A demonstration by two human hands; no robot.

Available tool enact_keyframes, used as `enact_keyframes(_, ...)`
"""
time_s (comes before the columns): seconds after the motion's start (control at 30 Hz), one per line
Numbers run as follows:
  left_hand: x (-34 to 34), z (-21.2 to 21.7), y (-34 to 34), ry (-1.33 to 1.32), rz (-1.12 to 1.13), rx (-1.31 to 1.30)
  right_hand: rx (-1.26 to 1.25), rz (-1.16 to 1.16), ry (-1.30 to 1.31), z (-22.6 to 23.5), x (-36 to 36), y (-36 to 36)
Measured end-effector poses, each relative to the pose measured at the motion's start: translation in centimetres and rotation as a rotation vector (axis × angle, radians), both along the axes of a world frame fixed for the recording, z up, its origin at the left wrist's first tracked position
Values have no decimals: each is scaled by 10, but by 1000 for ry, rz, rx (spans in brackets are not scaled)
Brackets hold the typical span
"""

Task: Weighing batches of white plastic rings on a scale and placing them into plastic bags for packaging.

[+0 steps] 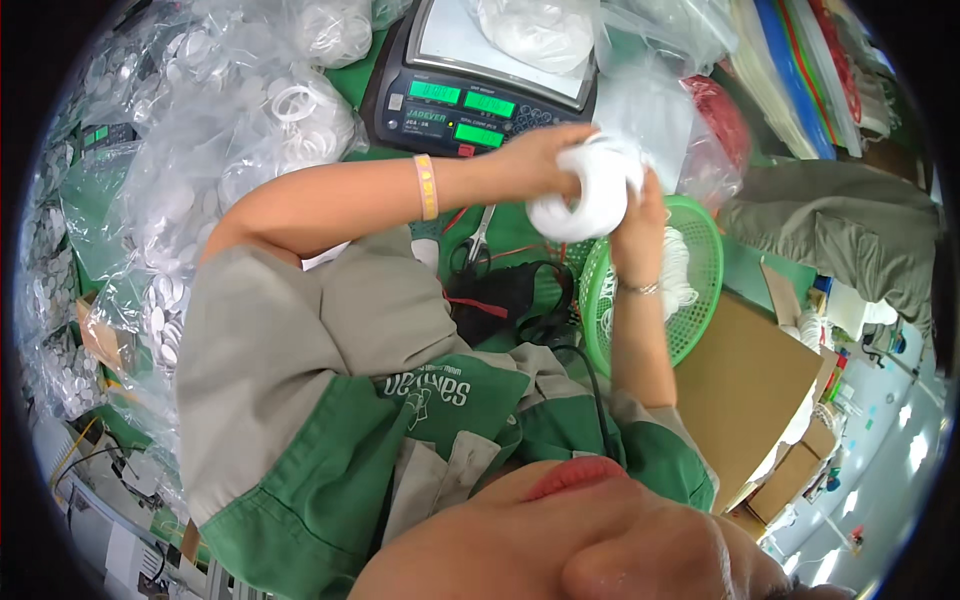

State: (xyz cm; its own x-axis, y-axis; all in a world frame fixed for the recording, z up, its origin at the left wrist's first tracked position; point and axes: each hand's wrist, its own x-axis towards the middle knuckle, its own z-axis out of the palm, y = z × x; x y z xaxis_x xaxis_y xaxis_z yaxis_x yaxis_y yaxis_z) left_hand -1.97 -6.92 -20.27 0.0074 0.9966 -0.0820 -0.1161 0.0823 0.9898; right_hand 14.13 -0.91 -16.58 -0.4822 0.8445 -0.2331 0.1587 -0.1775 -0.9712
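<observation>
My left hand (pixel 550 165) and my right hand (pixel 640 232) are raised in front of me, both closed on a thick white ring-shaped bundle (pixel 583 205). Motion smears the bundle, so I cannot make out whether it is stacked rings or coiled cord. My left fingers grip its upper left side, just in front of the digital scale (pixel 450 125). On the right side, my right hand holds it above a green plastic basket (pixel 708 300). White looped cord (pixel 678 268) lies in that basket. A clear bag of white pieces (pixel 535 30) sits on the scale's pan.
Clear bags of white discs and rings (pixel 215 130) crowd the left side. Scissors (pixel 472 245) lie on the green table near a black pouch (pixel 510 300). To the right are a red mesh bundle (pixel 718 120), a grey-green cloth (pixel 830 215) and a cardboard box (pixel 745 400).
</observation>
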Motion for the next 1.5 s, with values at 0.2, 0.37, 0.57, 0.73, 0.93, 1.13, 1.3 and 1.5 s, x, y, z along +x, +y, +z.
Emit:
enact_keyframes(0.2, 23, -43, -30, 103, -199, -214, -343, 56, 89, -22, 30, -52)
enact_keyframes(0.37, 26, -42, -38, 134, -185, -277, -256, 95, -80, -31, 41, -50)
enact_keyframes(0.57, 25, -39, -44, 289, -219, -206, -357, 176, -209, -43, 55, -46)
enact_keyframes(0.73, 25, -43, -42, 289, -224, -186, -540, 76, -82, -38, 54, -45)
enact_keyframes(0.93, 28, -53, -40, 118, -168, -155, -607, 122, 26, -38, 59, -35)
enact_keyframes(1.13, 11, -54, -31, -129, 101, -181, -221, 91, -188, -31, 27, -15)
enact_keyframes(1.3, -24, -51, -9, -133, 394, 34, -154, -3, -1, -20, -38, 23)
enact_keyframes(1.5, -50, -54, -6, -152, 558, 85, -33, -8, 21, -6, -134, 88)
